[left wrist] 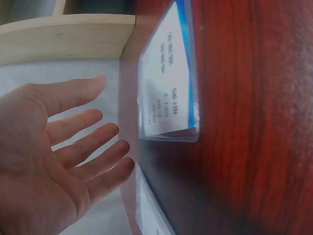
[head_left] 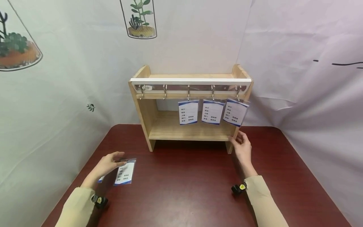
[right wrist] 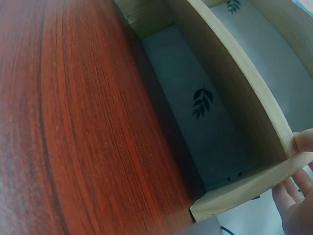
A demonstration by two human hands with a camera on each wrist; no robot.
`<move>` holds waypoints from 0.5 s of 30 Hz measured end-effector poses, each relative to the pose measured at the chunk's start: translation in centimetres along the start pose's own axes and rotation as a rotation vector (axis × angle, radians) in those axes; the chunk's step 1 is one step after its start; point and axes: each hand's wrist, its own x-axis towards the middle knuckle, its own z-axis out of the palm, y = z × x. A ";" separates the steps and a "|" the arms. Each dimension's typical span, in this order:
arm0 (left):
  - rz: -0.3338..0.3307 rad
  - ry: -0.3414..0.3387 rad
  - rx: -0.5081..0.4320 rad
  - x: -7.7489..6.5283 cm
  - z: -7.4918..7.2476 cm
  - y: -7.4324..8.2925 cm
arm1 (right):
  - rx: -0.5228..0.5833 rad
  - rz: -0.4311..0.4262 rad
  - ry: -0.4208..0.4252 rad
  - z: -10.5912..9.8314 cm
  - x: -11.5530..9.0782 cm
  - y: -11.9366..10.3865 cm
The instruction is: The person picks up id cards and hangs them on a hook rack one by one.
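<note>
Nearest the camera, wears cream sleeves (head_left: 75, 206) well in front of the wooden shelf (head_left: 170, 130), with a black device (head_left: 100, 201) at each wrist. Holds the left hand (head_left: 106, 164) in front of the shelf and out past its left side, just above a printed card (head_left: 125, 173) lying flat, with fingers released, spread and lightly bent, grasping nothing. Partly hides a second card (head_left: 101, 179), farther left of the shelf. Shows the left thumb apart from the first card in the left wrist view; cannot tell of any touch between little finger and second card. Grasps the shelf's right side panel (right wrist: 244, 192) with the right hand (head_left: 242, 148), thumb at the lower board's end, fingers around the outer face. Displays three hanging cards (head_left: 188, 112) side by side on the middle and two right-hand hooks (head_left: 164, 93) along the shelf's upper front, with the rightmost tilted across the right side panel. Stands the shelf on a dark red table (head_left: 181, 189), before pale cloth (head_left: 195, 37) with a printed plant (head_left: 141, 30) above and left of the shelf.
</note>
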 end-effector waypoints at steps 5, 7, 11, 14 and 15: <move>0.033 -0.036 -0.011 -0.3 0.3 -0.4 | 0.009 0.000 -0.001 0.2 -0.1 0.2; 0.049 -0.044 -0.018 -0.3 0.4 -0.4 | 0.013 0.001 0.001 0.2 -0.1 0.2; 0.062 -0.038 -0.023 -0.2 0.5 -0.4 | 0.024 -0.008 0.007 0.2 0.0 0.2; 0.054 -0.045 -0.019 -0.2 0.6 -0.5 | 0.029 -0.008 0.013 0.2 0.0 0.2; 0.048 -0.053 -0.018 -0.2 0.7 -0.5 | 0.029 -0.006 0.014 0.2 0.0 0.2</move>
